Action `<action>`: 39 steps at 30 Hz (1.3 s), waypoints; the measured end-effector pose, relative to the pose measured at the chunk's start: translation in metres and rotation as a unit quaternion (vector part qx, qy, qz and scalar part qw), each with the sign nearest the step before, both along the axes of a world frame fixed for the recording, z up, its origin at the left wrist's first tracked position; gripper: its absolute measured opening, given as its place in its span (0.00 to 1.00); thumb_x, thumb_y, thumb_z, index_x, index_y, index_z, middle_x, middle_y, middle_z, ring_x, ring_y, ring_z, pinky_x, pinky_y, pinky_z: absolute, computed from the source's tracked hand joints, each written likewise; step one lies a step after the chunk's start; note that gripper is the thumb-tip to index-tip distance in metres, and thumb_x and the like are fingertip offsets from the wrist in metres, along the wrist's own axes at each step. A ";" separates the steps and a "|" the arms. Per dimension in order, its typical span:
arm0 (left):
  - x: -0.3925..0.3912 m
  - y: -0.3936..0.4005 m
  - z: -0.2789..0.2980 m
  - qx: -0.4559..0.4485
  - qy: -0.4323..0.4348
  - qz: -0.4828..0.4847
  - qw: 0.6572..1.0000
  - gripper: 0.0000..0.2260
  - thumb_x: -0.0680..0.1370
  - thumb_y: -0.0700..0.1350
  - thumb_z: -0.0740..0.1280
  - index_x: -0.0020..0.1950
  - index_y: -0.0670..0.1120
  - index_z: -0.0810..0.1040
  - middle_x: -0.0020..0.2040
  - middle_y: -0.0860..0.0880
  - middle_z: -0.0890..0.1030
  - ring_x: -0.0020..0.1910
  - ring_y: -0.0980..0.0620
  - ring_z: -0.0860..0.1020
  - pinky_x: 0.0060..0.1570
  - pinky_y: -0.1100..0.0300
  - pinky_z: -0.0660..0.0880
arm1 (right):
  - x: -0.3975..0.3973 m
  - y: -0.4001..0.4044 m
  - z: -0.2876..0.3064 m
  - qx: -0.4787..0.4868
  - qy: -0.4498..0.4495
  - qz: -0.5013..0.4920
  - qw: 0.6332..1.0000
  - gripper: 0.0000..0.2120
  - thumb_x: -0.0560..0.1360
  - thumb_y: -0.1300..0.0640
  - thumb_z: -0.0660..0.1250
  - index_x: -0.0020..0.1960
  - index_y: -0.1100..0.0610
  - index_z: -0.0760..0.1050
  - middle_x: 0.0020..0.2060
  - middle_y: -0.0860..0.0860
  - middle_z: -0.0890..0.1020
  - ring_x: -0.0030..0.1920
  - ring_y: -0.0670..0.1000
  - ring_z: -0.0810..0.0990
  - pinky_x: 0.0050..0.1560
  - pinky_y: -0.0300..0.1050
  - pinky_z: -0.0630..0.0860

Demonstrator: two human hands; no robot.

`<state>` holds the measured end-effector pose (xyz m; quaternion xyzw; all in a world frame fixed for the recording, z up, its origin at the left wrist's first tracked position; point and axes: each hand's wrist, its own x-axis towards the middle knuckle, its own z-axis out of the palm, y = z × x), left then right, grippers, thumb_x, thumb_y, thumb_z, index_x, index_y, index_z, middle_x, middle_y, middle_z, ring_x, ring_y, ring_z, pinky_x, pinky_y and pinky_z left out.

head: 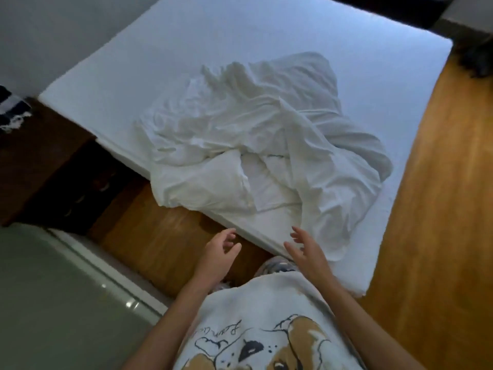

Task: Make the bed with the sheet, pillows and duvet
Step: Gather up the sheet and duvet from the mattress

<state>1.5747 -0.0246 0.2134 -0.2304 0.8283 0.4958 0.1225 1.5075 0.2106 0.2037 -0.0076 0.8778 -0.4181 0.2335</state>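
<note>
Both grips empty, fingers spread — the right hand point(304, 252) sits just short of the crumpled sheet point(261, 145), which lies directly ahead on the mattress point(186, 36); the left hand point(217, 252) hovers off its near edge.

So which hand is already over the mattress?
The right hand: its fingers reach over the mattress edge beside the crumpled sheet. The left hand hangs over wooden floor.

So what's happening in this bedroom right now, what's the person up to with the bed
A person stands at the near corner of a bare white mattress, both hands out and empty. The left hand hovers over the wooden floor beside the bed; the right hand is just short of a crumpled pile of white bedding heaped on the mattress. Nothing is spread or tucked yet.
</note>
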 end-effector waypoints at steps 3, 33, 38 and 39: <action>-0.034 -0.020 0.001 -0.021 -0.004 -0.068 0.997 0.16 0.79 0.49 0.67 0.67 0.53 0.73 0.54 0.59 0.77 0.53 0.62 0.76 0.53 0.59 0.78 | 0.003 -0.002 0.000 0.015 -0.004 -0.057 0.998 0.26 0.78 0.51 0.66 0.73 0.56 0.66 0.63 0.52 0.76 0.60 0.48 0.74 0.59 0.42 0.71; -0.532 0.108 -0.151 -0.419 0.116 -0.482 0.761 0.34 0.73 0.51 0.71 0.76 0.44 0.63 0.76 0.34 0.59 0.74 0.34 0.59 0.70 0.39 0.59 | -0.331 0.179 -0.242 0.092 -0.164 -0.563 0.805 0.60 0.62 0.34 0.75 0.78 0.54 0.43 0.70 0.62 0.66 0.68 0.64 0.68 0.67 0.60 0.66; -0.571 0.099 -0.180 -0.483 0.039 -0.493 0.722 0.44 0.72 0.60 0.69 0.79 0.45 0.51 0.76 0.36 0.57 0.75 0.37 0.56 0.71 0.37 0.53 | -0.343 0.190 -0.265 0.054 -0.238 -0.543 0.804 0.57 0.64 0.38 0.76 0.78 0.58 0.47 0.69 0.62 0.71 0.66 0.64 0.71 0.64 0.55 0.68; -0.575 0.097 -0.183 -0.495 0.034 -0.492 0.715 0.45 0.72 0.60 0.69 0.79 0.44 0.49 0.75 0.35 0.58 0.73 0.37 0.58 0.70 0.38 0.55 | -0.343 0.186 -0.267 0.045 -0.234 -0.539 0.807 0.53 0.64 0.40 0.77 0.77 0.60 0.53 0.69 0.61 0.71 0.66 0.63 0.71 0.64 0.54 0.69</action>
